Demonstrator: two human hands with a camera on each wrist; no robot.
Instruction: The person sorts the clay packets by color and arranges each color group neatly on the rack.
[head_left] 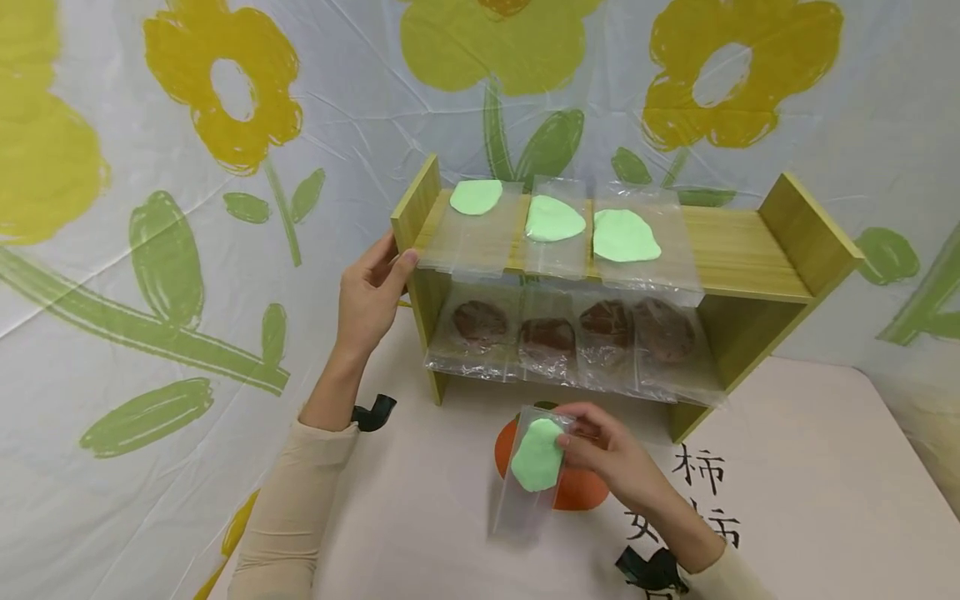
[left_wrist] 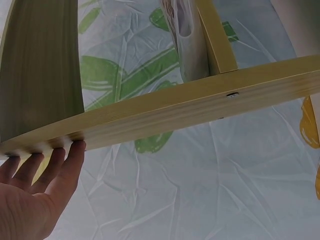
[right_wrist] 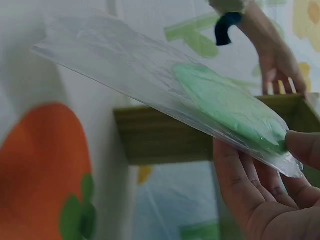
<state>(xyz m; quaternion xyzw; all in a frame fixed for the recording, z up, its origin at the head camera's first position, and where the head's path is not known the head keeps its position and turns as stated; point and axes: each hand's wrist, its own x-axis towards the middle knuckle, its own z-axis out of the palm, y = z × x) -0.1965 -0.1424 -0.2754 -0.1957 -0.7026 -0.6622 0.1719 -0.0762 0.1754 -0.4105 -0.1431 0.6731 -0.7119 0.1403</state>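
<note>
My right hand (head_left: 611,458) pinches a clear plastic bag (right_wrist: 125,75) between thumb and fingers, in front of the shelf. Inside the bag lies a flat, pale green, dough-like piece (head_left: 538,457). My left hand (head_left: 367,296) grips the left side panel of the small wooden shelf (head_left: 750,250); its thumb lies at the front edge, and its fingers (left_wrist: 65,170) touch the outer face in the left wrist view. Three bags with similar green pieces (head_left: 627,235) lie side by side on the upper board. Several bagged dark brown discs (head_left: 547,335) line the lower board.
The shelf stands on a pale tablecloth (head_left: 420,500) printed with an orange persimmon (head_left: 581,492) and black characters (head_left: 701,468). Behind hangs a white sheet with large yellow flowers (head_left: 240,83). Bag edges overhang both boards at the front. Dark straps (head_left: 373,412) sit at the wrists.
</note>
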